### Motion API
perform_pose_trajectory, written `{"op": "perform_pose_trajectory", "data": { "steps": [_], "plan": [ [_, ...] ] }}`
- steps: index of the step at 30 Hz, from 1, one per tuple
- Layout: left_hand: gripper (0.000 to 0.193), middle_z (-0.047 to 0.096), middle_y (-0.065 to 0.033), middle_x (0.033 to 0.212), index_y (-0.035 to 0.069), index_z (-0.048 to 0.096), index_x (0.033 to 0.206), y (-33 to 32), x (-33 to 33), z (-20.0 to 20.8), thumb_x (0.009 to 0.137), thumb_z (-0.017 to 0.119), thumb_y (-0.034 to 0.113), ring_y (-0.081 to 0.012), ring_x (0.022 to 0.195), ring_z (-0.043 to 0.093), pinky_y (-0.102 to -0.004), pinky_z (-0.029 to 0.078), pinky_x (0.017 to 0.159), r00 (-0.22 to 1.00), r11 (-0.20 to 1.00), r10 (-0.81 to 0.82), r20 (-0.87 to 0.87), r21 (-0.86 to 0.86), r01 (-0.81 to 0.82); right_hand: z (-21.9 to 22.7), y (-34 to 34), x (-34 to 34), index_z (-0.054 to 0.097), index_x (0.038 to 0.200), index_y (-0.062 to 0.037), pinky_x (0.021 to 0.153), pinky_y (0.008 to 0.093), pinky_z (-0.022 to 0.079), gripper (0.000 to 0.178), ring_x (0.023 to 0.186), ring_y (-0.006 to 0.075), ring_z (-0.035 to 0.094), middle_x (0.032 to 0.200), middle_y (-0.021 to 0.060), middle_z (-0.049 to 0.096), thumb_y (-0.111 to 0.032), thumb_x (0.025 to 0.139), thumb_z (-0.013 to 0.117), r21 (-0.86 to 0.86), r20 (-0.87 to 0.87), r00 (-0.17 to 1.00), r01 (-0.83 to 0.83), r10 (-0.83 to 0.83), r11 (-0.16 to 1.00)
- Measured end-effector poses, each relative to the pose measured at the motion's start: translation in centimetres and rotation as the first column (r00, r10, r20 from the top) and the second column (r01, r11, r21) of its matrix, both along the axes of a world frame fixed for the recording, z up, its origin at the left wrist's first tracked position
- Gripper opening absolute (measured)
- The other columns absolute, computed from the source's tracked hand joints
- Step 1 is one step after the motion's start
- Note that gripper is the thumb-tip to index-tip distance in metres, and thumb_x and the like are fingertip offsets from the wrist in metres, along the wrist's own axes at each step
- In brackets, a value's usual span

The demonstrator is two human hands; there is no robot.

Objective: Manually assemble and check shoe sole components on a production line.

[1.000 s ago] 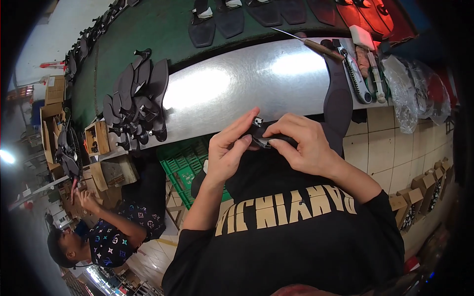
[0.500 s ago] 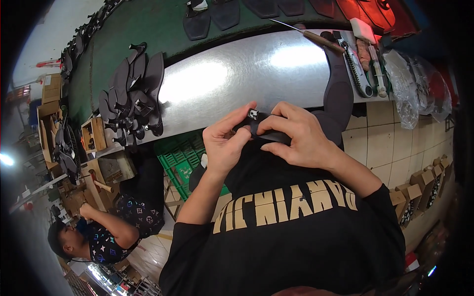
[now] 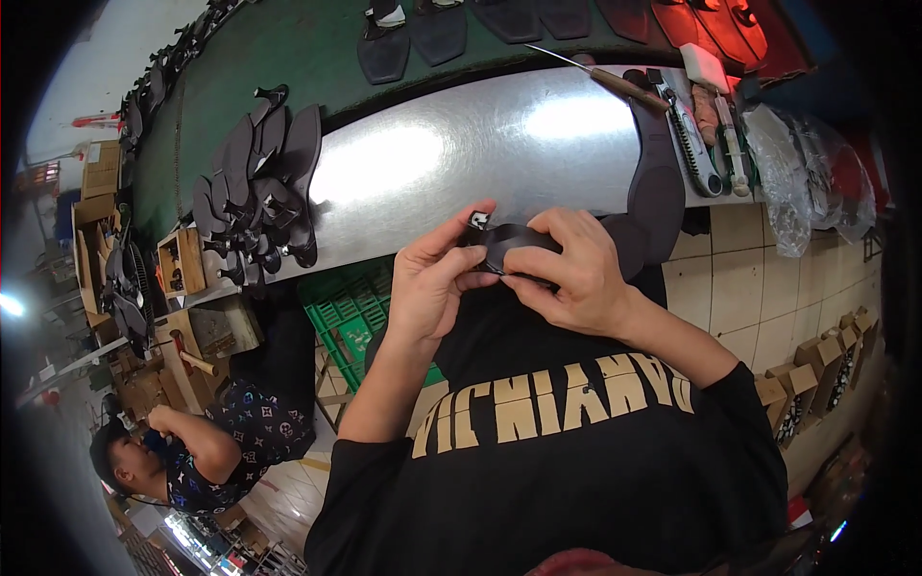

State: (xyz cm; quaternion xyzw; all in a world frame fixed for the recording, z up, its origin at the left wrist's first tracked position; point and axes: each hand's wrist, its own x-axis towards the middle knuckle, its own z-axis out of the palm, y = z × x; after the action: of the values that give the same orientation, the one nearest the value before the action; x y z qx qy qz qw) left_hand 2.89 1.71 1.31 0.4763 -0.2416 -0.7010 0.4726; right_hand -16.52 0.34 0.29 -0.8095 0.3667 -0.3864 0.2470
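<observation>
Close to my body, at the near edge of the shiny metal work surface [image 3: 461, 178], I hold a dark heeled shoe sole [image 3: 515, 236] in both hands. My left hand [image 3: 424, 283] is closed around its heel end, where a small pale square heel tip [image 3: 478, 220] shows beside the index finger. My right hand [image 3: 576, 269] pinches the sole farther along, thumb below and bent fingers on top. The fingers hide much of its underside. Beside my right hand, dark flat soles [image 3: 658, 197] lie overlapped at the surface's right end.
Several dark heeled soles [image 3: 305, 144] are piled at left. An awl [image 3: 619, 83], a cutter knife [image 3: 703, 168] and a clear plastic bag [image 3: 783, 182] lie at right. Beyond runs a green belt [image 3: 327, 48] with more soles. A green crate [image 3: 351, 326] and a co-worker [image 3: 206, 451] are at lower left.
The sole has turned in my hands, so more of its smooth dark surface shows. Its heel tip has shifted slightly left. My right fingers have curled closer over it.
</observation>
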Motion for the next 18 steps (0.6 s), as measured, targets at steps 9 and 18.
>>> {"op": "perform_pose_trajectory", "data": {
  "steps": [9, 18],
  "plan": [
    [0.038, 0.062, -0.0117, 0.117, 0.0, 0.052, 0.13, -0.4, 1.5, 0.7, 0.092, 0.049, 0.005, -0.0137, 0.094, 0.065, -0.0268, 0.057, 0.076, 0.969, 0.97, -0.241, 0.058, 0.026, 0.24, 1.5, 0.0, -0.7, 0.057, 0.108, -0.0063, 0.061, 0.0326, 0.039, 0.036, 0.069, 0.0202, 0.06, 0.079, 0.0051, 0.061, -0.006, 0.075, 0.072, -0.005, 0.016, 0.999, 0.039, -0.039, 0.999],
    [0.021, 0.066, -0.003, 0.092, -0.002, 0.064, 0.109, -0.2, 1.3, 0.3, 0.089, 0.059, 0.005, -0.0061, 0.077, 0.059, -0.0188, 0.048, 0.07, 0.928, 0.945, -0.326, 0.181, 0.055, 0.322, 0.8, 0.4, -0.8, 0.056, 0.108, -0.0062, 0.062, 0.0336, 0.042, 0.035, 0.066, 0.0229, 0.061, 0.074, 0.0055, 0.062, -0.007, 0.077, 0.072, 0.103, 0.027, 0.999, 0.023, -0.026, 0.994]
  ]
}}
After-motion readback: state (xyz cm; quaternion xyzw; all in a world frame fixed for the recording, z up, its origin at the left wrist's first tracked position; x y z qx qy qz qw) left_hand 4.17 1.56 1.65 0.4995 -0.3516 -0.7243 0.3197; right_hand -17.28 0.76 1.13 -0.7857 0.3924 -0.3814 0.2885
